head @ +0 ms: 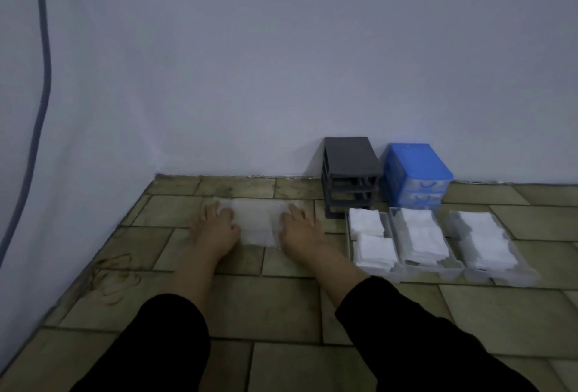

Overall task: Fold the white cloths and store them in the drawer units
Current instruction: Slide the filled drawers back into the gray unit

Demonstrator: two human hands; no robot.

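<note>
**Cloth spread on the floor, fold in hand**

A thin white cloth (pixel 255 222) lies flat on the tiled floor (pixel 281 313), just left of the grey drawer unit (pixel 350 169) that stands against the wall (pixel 281 63). The left hand (pixel 215 229) rests on the cloth's left edge and the right hand (pixel 298 229) on its right edge. On both, the fingers (pixel 294 211) are spread and laid flat, pressing the fabric down; whether either pinches an edge I cannot tell, as the picture is dim and soft.

The step appears to be smoothing the cloth before a fold, or starting one. The next move likely calls for lifting one edge, carrying it across to meet the other, and keeping the flimsy fabric from bunching.

Right of the grey drawer unit stands a blue drawer unit (pixel 417 172), its drawers seemingly in place. In front of the grey unit, three clear drawers (pixel 403 272) sit pulled out on the floor side by side, each holding folded white cloths (pixel 370 238). The grey frame looks empty of drawers, so these would seem to belong there.

Nothing lies between the hands and the drawers. Far left of the grey unit, a cable (pixel 47 78) hangs down the side wall, well clear of the work.
</note>
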